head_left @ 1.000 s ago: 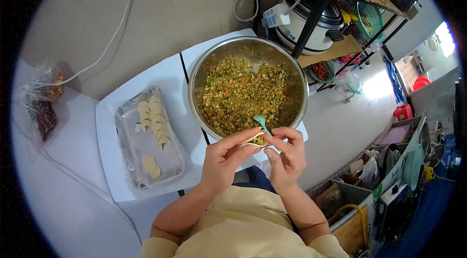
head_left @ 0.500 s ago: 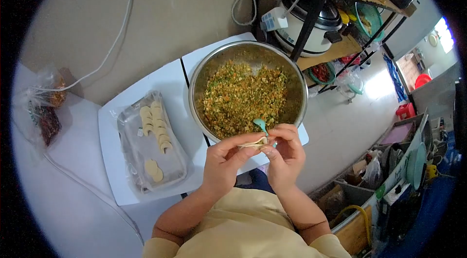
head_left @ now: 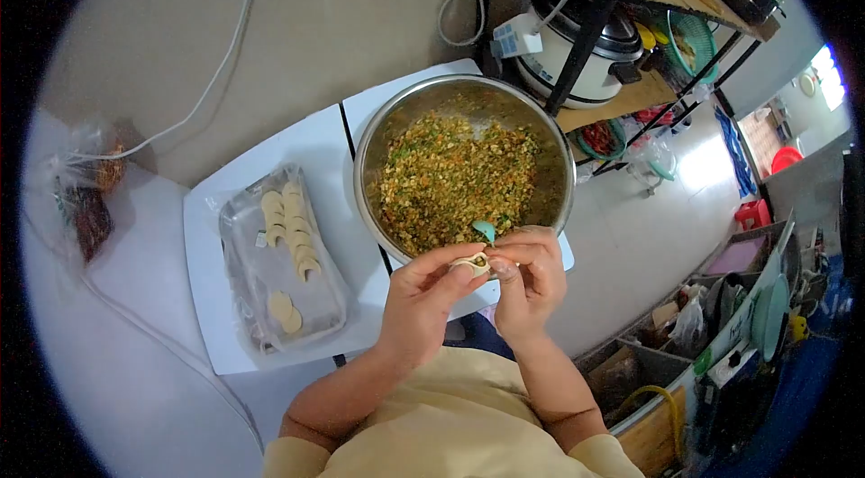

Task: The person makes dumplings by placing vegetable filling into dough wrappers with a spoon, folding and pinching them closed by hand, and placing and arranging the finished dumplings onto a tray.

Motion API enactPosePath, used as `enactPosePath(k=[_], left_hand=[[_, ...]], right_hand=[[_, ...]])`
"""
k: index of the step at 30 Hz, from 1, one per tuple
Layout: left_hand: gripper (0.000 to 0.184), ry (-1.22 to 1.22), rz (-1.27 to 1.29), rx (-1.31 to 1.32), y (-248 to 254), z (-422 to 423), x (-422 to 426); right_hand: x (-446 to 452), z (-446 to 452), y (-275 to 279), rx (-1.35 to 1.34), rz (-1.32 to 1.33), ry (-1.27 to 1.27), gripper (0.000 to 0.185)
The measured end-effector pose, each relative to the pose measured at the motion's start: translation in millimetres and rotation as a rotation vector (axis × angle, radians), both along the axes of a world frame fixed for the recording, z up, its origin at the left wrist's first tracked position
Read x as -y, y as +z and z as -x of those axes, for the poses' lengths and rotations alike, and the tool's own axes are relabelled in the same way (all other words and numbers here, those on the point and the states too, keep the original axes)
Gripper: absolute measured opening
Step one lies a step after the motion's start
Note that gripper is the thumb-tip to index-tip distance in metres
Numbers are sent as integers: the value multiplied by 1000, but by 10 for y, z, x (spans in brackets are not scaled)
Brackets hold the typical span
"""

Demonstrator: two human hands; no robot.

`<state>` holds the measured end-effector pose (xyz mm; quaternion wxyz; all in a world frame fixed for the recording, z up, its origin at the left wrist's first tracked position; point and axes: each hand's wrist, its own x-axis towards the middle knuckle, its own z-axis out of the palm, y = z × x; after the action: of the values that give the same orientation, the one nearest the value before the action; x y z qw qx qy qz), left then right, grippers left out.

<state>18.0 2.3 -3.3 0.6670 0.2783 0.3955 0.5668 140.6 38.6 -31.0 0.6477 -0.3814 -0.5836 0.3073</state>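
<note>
My left hand is closed around a partly folded dumpling, its fingers and thumb gripping the wrapper, with some filling showing at the opening. On the other side, my right hand pinches the dumpling's edge. A small teal spoon sticks up from the right fingers, its handle mostly hidden. Just beyond both hands stands a large steel bowl of chopped filling. To the left, a plastic-lined metal tray carries two rows of shaped dumplings and a few flat round wrappers.
The bowl and tray stand on a white table against the wall. A rack with a rice cooker rises behind the bowl to the right. Crates of kitchenware line the floor at right. A bagged item lies far left.
The dumpling has turned in my fingers, so its opening now shows. The teal spoon sits slightly lower behind it. My view has shifted a little.
</note>
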Motion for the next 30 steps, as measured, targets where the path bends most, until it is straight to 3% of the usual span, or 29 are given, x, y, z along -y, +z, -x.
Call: enactPosePath(k=[1,4,11,14,16,19,25,30], left_hand=[[22,14,-21,25,-24,7,0],[19,57,-53,30,-47,48,-26],[18,68,-120,-60,30,49,-19],[16,28,-60,-206,-3,78,-32],[16,30,-2,-188,0,87,-100],[16,12,41,-157,-51,140,-230],[18,-79,21,-152,-33,143,-332],[21,-93,-20,-173,-48,131,-361]], right_hand=[[-11,-3,18,99,-101,-41,12],[34,-2,68,35,18,22,15],[26,-32,127,154,-68,64,13],[16,2,103,10,69,89,13],[7,12,62,6,233,80,12],[-70,31,64,-8,275,103,10],[-186,11,-93,64,151,34,17],[-182,-9,-2,85,150,18,11]])
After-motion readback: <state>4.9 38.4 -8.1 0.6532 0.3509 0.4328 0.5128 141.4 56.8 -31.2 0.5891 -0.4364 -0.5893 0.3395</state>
